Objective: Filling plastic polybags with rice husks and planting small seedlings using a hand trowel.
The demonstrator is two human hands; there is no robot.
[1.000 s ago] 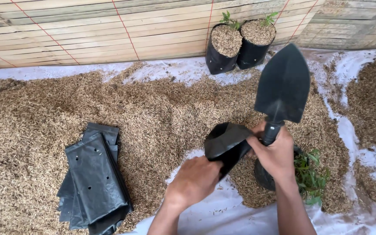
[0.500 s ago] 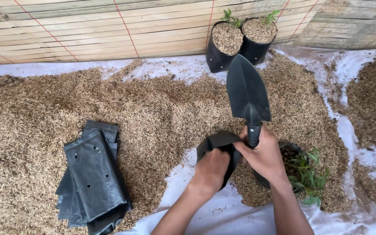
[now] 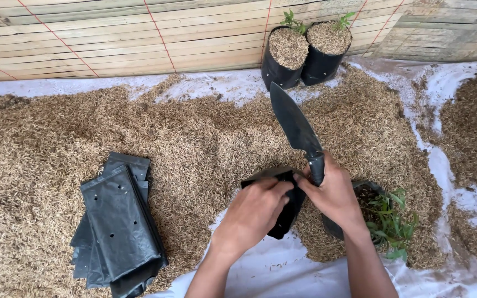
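From the head view, our left hand (image 3: 255,212) grips an empty black bag (image 3: 282,207) at the husk pile (image 3: 194,143); our right hand (image 3: 335,193) clamps the trowel (image 3: 296,129). Two filled bags (image 3: 305,52) stand beyond the pile; flat spare bags (image 3: 118,226) remain left of it.

We cannot see most of the small black plastic grow bag (image 3: 284,212): the left hand (image 3: 252,212) covers its upper left. The right hand (image 3: 333,193) hides the black trowel's handle (image 3: 317,168). The stack of flat black plastic bags (image 3: 118,226) is cut off by the bottom edge, as are both forearms.
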